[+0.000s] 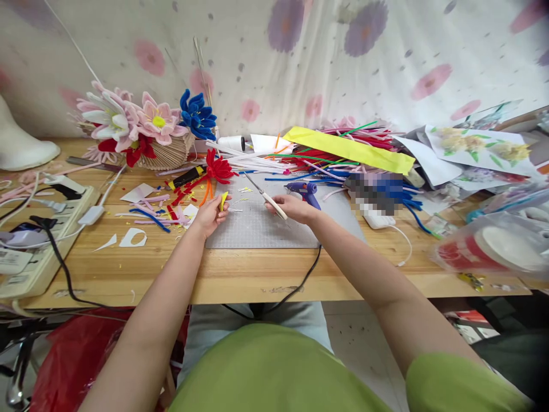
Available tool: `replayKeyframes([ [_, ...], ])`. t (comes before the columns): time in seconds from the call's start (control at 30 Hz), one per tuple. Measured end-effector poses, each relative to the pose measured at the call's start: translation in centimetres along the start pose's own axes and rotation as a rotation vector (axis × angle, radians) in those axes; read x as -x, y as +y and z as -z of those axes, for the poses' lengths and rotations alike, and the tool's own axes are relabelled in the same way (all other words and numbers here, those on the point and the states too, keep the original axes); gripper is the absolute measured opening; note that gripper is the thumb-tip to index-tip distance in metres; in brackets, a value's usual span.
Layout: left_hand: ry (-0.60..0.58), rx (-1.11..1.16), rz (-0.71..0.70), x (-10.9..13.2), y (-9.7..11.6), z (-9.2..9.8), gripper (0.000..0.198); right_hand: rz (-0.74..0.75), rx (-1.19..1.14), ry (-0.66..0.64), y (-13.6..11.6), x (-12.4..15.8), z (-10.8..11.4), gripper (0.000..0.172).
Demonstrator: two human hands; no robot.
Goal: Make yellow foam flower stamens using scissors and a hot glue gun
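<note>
My left hand (209,216) is closed on a small yellow piece (223,200) at the left edge of the grey cutting mat (257,237). Its exact kind is too small to make out. In my right hand (291,209) are scissors (274,206) with white handles, their blades pointing up and left toward the middle of the mat. Thin yellow and white scraps (244,190) lie between the hands. A red pipe-cleaner flower (218,167) sits just beyond my left hand. Behind my right hand lies a blue glue gun (305,191).
Pipe-cleaner flowers fill a basket (169,151) at the back left. A power strip (64,229) with cables lies at the left. Bundled pipe cleaners (317,160) and a yellow strip (351,150) line the back. A bagged cup (480,249) stands right.
</note>
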State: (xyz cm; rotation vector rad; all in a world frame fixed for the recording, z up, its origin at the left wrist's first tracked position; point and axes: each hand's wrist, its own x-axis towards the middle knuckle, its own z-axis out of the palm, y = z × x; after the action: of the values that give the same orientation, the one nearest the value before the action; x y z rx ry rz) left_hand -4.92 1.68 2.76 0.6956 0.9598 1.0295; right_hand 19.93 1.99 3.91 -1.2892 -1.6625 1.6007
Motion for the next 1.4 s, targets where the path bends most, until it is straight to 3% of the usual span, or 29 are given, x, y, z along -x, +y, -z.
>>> replayKeyframes([
  [0.1,0.022,-0.057,-0.016,-0.1,0.1,0.2,0.022,-0.045,-0.222,-0.087,-0.3,-0.6,-0.7,0.036],
  [0.2,0.033,-0.093,-0.019,-0.1,0.4,0.4,0.023,-0.097,-0.388,-0.317,-0.9,-0.7,-1.1,0.045],
  [0.3,0.047,-0.09,-0.02,-0.1,0.6,0.7,0.021,-0.154,-0.419,-0.546,-1.5,-0.8,-1.4,0.058],
  [0.43,0.058,-0.09,-0.04,-0.4,0.6,1.2,0.02,-0.225,-0.41,-0.673,-1.5,-1.1,-2.0,0.069],
  [0.67,0.06,-0.122,-0.063,-0.5,0.4,1.4,0.021,-0.248,-0.467,-0.718,-1.4,-1.7,-2.7,0.08],
  [1.4,0.09,-0.121,-0.08,-0.4,0.0,1.3,0.016,-0.255,-0.456,-0.684,-1.1,-2.1,-2.7,0.083],
])
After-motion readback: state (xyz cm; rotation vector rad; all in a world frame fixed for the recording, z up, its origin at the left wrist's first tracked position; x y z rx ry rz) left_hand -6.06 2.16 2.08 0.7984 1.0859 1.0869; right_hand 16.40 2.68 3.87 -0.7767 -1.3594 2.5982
